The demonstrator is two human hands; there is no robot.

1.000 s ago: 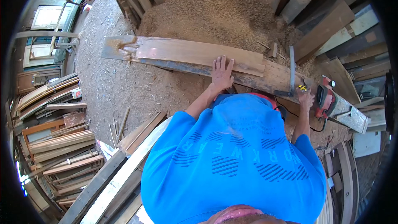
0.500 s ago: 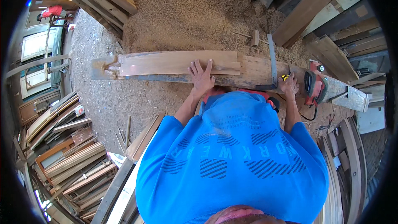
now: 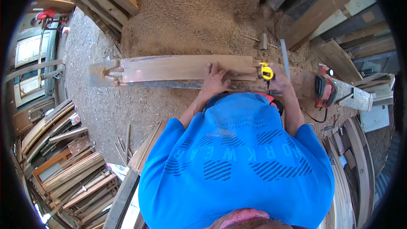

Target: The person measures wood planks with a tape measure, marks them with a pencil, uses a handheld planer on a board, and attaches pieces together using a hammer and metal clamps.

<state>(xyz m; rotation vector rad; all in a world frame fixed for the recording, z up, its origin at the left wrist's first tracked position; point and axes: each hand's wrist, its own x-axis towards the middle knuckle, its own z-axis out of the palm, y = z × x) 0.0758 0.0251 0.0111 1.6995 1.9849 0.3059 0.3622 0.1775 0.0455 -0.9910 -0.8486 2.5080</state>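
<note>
A flat, pale brown wooden board [image 3: 169, 67] lies lengthwise on a long, worn bench beam [image 3: 303, 78]. My left hand [image 3: 215, 80] rests on the board's near edge, toward its right half, with the fingers stretched over the wood. In my right hand [image 3: 280, 81] is a yellow and black tape measure [image 3: 266, 72], held just at the board's right end. Whether its blade is drawn out I cannot make out. Right beside that hand a grey metal ruler-like strip [image 3: 284, 55] lies across the beam, its near part hidden by the hand.
A red and black power planer [image 3: 325, 89] with a cord sits on the beam's right part. A small mallet-like wooden tool [image 3: 263, 41] lies on the sawdust [image 3: 190, 12] beyond the bench. Planks [image 3: 318, 17] lean at the far right; stacked lumber [image 3: 76, 174] fills the near left.
My right hand has brought the tape measure leftward along the beam to the board's right end. My left hand stays on the board, its fingers now less spread.
</note>
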